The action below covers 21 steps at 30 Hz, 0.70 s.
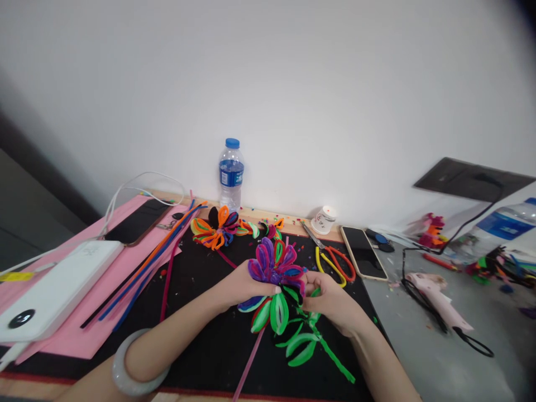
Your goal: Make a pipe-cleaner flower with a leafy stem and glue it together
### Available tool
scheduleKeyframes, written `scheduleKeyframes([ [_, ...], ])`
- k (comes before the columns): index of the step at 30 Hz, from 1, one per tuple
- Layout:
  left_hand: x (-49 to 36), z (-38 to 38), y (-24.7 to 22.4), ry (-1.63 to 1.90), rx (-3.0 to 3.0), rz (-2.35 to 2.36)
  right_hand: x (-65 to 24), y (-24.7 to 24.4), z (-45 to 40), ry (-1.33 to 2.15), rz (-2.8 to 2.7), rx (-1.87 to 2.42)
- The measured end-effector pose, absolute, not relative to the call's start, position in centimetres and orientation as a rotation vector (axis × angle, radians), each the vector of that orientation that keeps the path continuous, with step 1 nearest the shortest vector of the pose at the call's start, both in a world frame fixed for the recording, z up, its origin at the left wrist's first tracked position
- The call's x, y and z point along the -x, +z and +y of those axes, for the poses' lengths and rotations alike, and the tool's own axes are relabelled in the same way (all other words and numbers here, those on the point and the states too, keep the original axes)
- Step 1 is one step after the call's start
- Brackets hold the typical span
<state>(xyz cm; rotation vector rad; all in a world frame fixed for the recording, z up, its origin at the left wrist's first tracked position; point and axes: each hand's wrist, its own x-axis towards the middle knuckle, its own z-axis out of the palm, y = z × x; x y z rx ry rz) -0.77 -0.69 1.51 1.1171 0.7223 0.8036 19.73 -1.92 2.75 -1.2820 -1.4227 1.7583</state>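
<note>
Pale bangle [120,363] nearest, on left forearm [184,324]; left hand [243,286] thumb-clamped on multicoloured flower [276,274], right hand [330,304] curled at its right edge, hold unclear, flower between the 2, green leafy stem [335,353] slanting down-right below right hand.

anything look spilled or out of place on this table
Mostly litter: tiny coloured scraps are scattered across the black mat and along the wooden strip by the wall. The paper cup also looks tipped or upside down; I can't tell which.
</note>
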Motion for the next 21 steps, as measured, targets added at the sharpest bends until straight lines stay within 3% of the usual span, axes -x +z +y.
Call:
scheduleKeyframes([
  [21, 0.7, -0.8, 2.6, 0.861, -1.066, 0.638, -19.7, 3.1, -2.0, 1.739, -1.301, 1.304],
])
